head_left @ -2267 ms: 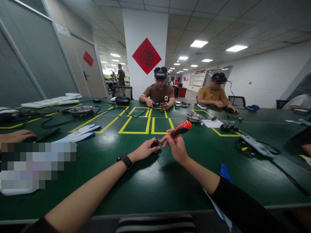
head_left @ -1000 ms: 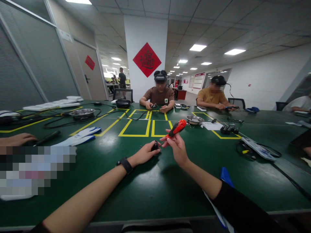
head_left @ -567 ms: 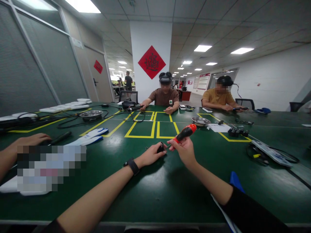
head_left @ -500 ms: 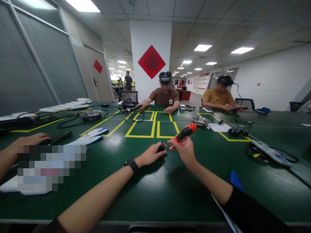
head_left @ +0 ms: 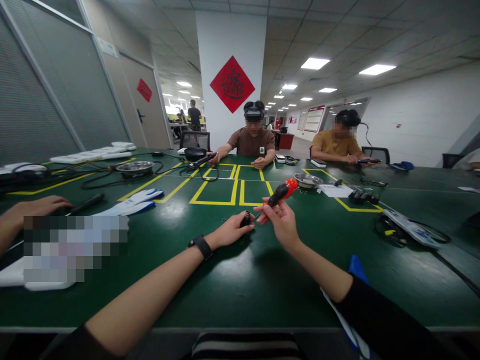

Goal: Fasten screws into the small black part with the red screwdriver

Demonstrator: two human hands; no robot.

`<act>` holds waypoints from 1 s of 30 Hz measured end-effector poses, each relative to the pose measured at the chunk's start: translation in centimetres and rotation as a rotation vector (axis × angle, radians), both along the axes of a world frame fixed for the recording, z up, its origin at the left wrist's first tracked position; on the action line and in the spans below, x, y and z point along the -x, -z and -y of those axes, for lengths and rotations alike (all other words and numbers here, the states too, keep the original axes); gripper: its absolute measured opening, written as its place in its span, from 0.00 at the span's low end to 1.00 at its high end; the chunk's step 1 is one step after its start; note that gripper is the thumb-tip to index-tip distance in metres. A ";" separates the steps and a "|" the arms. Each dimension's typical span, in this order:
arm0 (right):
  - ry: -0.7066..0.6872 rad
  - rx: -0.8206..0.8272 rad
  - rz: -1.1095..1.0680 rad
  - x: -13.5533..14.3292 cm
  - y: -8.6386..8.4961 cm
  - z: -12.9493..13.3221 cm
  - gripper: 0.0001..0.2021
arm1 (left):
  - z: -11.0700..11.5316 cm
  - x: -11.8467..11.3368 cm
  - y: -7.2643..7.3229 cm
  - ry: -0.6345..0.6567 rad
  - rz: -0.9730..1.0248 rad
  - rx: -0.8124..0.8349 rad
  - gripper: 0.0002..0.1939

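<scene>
**Q:** Left side first. What do I have?
**A:** On my feed, a co-worker's hand [head_left: 41,207] rests near the left edge of the surface [head_left: 262,300], by a dark-handled tool [head_left: 88,202]; contact unclear. A white-and-blue glove [head_left: 137,201] lies just right of it. Toward the far left corner, a metal bowl [head_left: 135,169], contents not readable.

**Q:** My left grip [head_left: 233,229]?
**A:** Fingers curled around a small black part [head_left: 245,219], inward from the middle of the near edge, short of the yellow tape [head_left: 213,203]. Its round end faces up. I judge the hold keeps it from turning. Tiny bits [head_left: 224,220] lie just beyond; not identifiable.

**Q:** And my right grip [head_left: 281,224]?
**A:** Closed on a red-and-black screwdriver [head_left: 283,192], fingers near the front of the handle, butt raised, shaft slanting down to the part. Likely held so for aim over force. Can't tell whether the tip is seated.

**Q:** Remaining, rightward?
**A:** Black blocks [head_left: 363,196] lie by a white paper [head_left: 335,191], toward the far right. A blue-and-white glove [head_left: 358,270] hangs partly over the near edge, under the right forearm; bare fingers presumably feel small parts better.
</scene>
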State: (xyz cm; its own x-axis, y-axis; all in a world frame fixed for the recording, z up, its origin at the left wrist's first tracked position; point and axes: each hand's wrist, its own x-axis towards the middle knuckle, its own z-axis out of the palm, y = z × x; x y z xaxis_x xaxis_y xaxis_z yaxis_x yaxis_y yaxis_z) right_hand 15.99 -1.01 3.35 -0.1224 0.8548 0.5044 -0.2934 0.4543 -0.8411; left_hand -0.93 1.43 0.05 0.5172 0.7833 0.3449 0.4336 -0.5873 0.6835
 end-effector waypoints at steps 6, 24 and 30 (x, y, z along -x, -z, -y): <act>-0.018 0.019 -0.043 0.0 0.0 0.0 0.15 | 0.0 0.0 -0.1 -0.002 0.005 -0.009 0.14; -0.010 0.013 -0.055 0.1 -0.2 0.1 0.16 | 0.1 -0.2 -0.2 0.001 0.005 -0.008 0.13; -0.097 0.040 -0.034 -0.1 -0.4 0.3 0.18 | 0.0 -0.1 -0.2 -0.026 0.001 0.019 0.13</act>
